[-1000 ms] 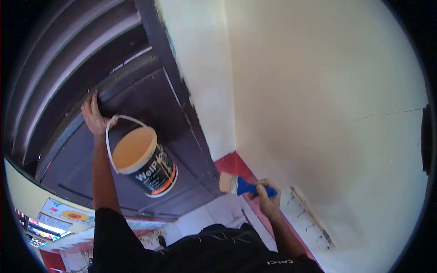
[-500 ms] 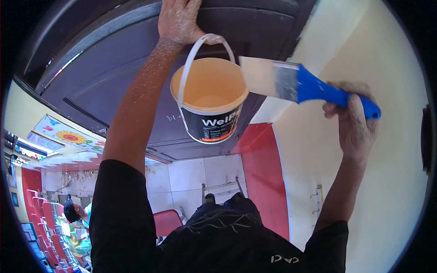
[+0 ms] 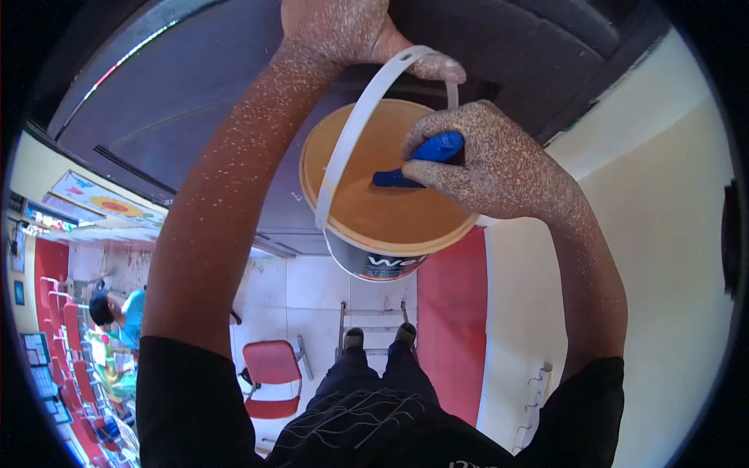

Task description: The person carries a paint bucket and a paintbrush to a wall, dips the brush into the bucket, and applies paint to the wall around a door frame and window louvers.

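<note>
A paint bucket (image 3: 343, 246) with a black label hangs by its white handle (image 3: 360, 117) from the thumb of my left hand (image 3: 335, 31). That hand is up against a dark panelled wooden surface, its other fingers cut off by the top edge of the view. Peach-coloured paint (image 3: 390, 214) shows inside. My right hand (image 3: 507, 160), speckled with paint, is over the bucket's right rim. Its fingers are closed on the blue handle of a paintbrush (image 3: 441, 147), which points down into the bucket. The bristles are hidden.
Dark panels (image 3: 211, 117) lie ahead, with a cream wall (image 3: 523, 296) and red section (image 3: 452, 312) to the right. My feet are on a ladder (image 3: 374, 313). Below are a red chair (image 3: 273, 363) and a hook rack (image 3: 534, 405). A person (image 3: 129, 316) is at far left, near several red chairs.
My right hand has moved left, bringing the paintbrush from beside the bucket down into it. The bucket now appears larger and tilted more toward me. My left hand still carries it.
</note>
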Tool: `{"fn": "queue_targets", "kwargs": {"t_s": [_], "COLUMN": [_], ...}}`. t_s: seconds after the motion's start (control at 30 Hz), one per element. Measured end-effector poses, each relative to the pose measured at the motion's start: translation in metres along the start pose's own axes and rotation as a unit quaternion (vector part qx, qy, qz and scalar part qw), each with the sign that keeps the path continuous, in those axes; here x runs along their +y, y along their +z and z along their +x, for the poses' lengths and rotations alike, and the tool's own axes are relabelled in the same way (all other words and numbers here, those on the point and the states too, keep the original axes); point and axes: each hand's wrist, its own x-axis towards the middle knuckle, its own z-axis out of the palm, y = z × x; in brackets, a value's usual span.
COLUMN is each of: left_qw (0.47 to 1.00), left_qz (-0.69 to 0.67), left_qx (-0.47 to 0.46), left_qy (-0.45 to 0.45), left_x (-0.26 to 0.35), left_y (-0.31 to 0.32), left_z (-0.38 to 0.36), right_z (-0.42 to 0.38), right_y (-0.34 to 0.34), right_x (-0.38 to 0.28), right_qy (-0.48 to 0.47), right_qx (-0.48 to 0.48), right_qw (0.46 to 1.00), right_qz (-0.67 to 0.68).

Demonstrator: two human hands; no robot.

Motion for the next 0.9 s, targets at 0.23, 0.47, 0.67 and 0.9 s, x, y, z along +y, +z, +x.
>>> {"fn": "queue_targets", "kwargs": {"t_s": [0.23, 0.47, 0.67, 0.9], "left_qw": [0.995, 0.987, 0.982, 0.992], "left_qz": [0.009, 0.008, 0.021, 0.012], "left_qx": [0.045, 0.079, 0.087, 0.064], "left_qy": [0.087, 0.142, 0.165, 0.106], "left_x": [-0.016, -0.032, -0.04, -0.025], "left_y": [0.011, 0.022, 0.025, 0.019], "left_z": [0.001, -0.002, -0.003, -0.003], "right_z": [0.032, 0.047, 0.045, 0.036], "right_y": [0.011, 0.021, 0.029, 0.02], "right_x": [0.013, 0.024, 0.03, 0.018], "right_qy": [-0.014, -0.036, -0.113, -0.095], "right_qx": [-0.123, -0.183, -0.132, -0.095], "right_qw": [0.988, 0.979, 0.983, 0.991], "right_qz": [-0.089, -0.084, -0.056, -0.026]}}
